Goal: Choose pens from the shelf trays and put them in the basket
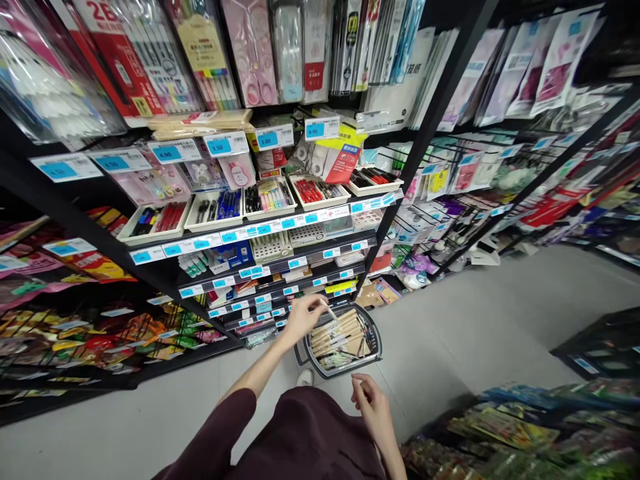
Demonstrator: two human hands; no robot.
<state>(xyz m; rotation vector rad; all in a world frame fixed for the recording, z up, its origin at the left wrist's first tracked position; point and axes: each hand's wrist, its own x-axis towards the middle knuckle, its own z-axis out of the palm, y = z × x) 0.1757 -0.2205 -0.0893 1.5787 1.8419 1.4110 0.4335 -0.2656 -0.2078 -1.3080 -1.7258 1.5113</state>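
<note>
R hand [373, 407], nearest, this side of the basket [376, 348]: fingers half curled, holding nothing. L hand [303, 319] over the basket, fingers pinching a thin white stick [331, 311]. Basket's got lots of packs [337, 337] in already, I think.

The basket [373, 347] stands on the floor [475, 320] before the shelves [280, 267]. Packets [337, 337] lie in it. Pen trays [320, 193] sit on a shelf above.

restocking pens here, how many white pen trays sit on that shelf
5 white trays side by side in one row: leftmost, second, middle, fourth, rightmost. More may be hidden.
</note>
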